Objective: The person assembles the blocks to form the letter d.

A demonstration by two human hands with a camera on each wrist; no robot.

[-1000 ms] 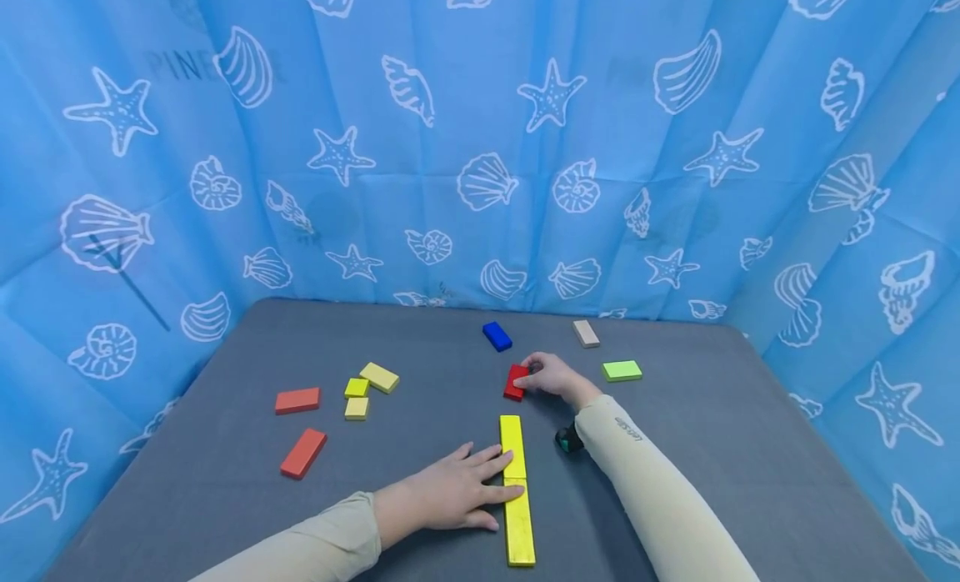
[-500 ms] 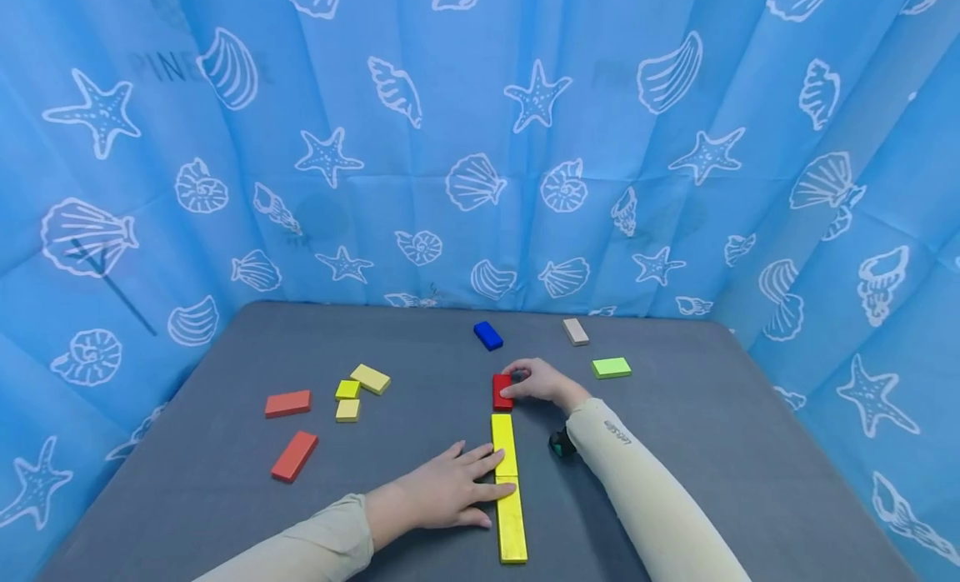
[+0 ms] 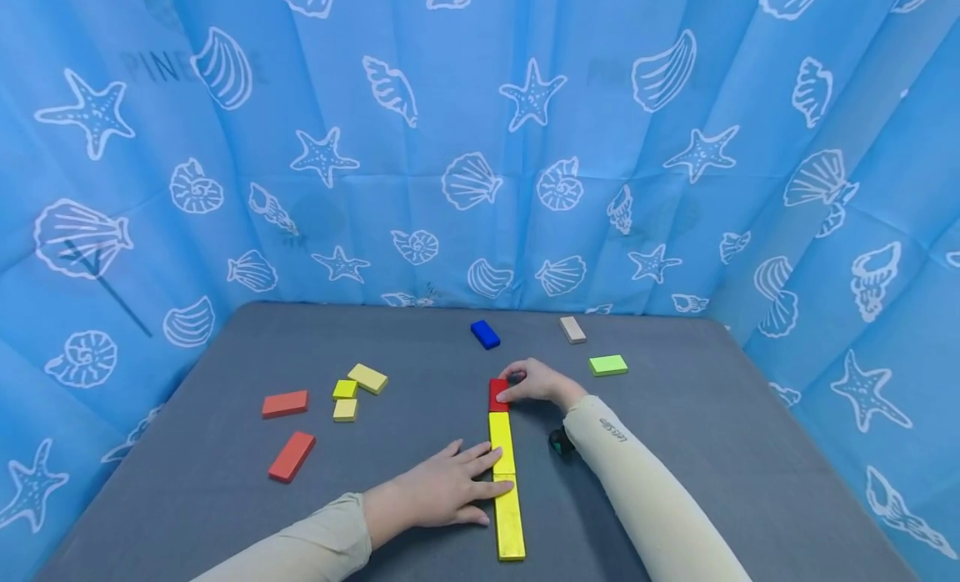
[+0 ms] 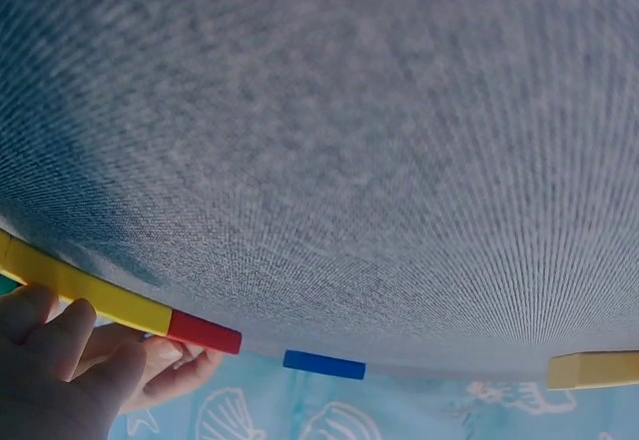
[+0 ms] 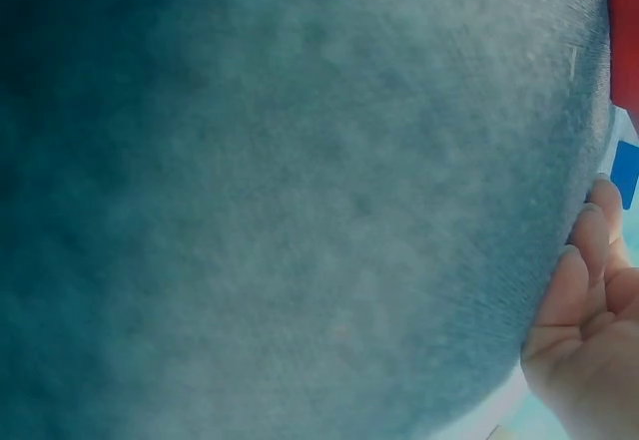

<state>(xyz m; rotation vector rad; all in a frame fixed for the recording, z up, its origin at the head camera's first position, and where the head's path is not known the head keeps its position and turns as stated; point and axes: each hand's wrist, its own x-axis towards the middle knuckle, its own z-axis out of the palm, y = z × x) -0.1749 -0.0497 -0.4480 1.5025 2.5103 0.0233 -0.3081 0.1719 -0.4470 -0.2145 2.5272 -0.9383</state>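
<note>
Two long yellow blocks lie end to end in a line on the grey table, the far one point(image 3: 499, 428) and the near one point(image 3: 509, 528). A red block point(image 3: 497, 396) sits against the far end of that line, also seen in the left wrist view point(image 4: 205, 331). My right hand point(image 3: 543, 385) pinches the red block from its right side and far end. Spread, fairly straight fingers of my left hand point(image 3: 442, 489) rest on the yellow blocks near their joint. In the right wrist view, part of a red block point(image 5: 625, 41) shows at the upper right edge.
Beyond the right hand lie a blue block point(image 3: 485, 334), a beige block point(image 3: 572, 330) and a light green block point(image 3: 607, 365). To the left are orange-red blocks point(image 3: 292, 457) and several yellowish blocks point(image 3: 367, 378). A blue shell-patterned curtain point(image 3: 450, 148) surrounds the grey table point(image 3: 420, 340).
My right hand has brought the red block toward me and slightly left, straightened it and set it against the far yellow block. The left hand stays on the yellow blocks.
</note>
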